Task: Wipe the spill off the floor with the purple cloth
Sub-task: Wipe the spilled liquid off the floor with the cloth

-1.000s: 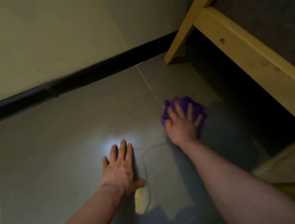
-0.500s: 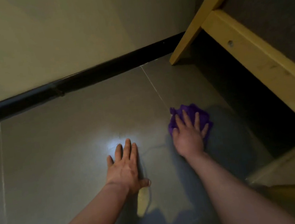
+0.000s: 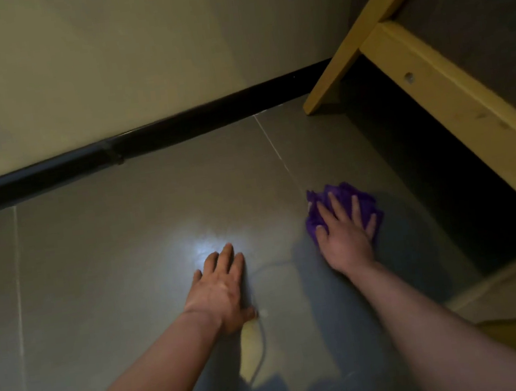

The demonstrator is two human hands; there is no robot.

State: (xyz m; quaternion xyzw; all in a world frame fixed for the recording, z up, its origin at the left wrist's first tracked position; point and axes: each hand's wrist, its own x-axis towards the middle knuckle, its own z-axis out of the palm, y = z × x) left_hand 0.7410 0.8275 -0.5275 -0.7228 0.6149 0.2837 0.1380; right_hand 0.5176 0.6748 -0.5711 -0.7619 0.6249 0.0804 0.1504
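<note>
Head view, dim light. Nearest me, both bare forearms reach forward over the grey tiled floor [image 3: 102, 263]. Left hand [image 3: 221, 292] lies flat, palm down, fingers together and extended, grasping nothing; it rests on the tile just beside a thin curved outline of the spill [image 3: 262, 334], which runs from the thumb back toward me. A bright glare patch sits on the tile just past the left fingertips.

Farther out, right hand [image 3: 344, 236] is spread open, palm pressed down on the purple cloth [image 3: 341, 196]. I read it as pinning the cloth flat, not clenching it. The cloth is bunched beneath the palm and fingers, its folds showing beyond the fingertips and on both sides. It lies just right of a tile seam, near the shadowed edge under the wooden frame [image 3: 454, 112].

Beyond: black baseboard [image 3: 146, 144], then the pale wall [image 3: 135, 54].
</note>
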